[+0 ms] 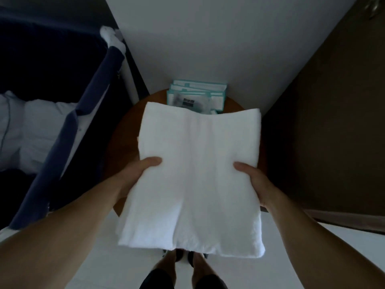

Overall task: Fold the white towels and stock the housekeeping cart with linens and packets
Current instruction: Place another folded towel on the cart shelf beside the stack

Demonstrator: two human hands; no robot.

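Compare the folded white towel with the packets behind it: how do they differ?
The towel is plain white; the packets have teal edges. The towel is gripped by the left hand and right hand, while the packets lie on the round table. The towel is one piece; the packets are several, overlapping. Both are flat and rectangular.

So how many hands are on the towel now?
2: left hand grips the folded white towel at its left edge, right hand at its right edge, thumbs on top; the fingers underneath are hidden.
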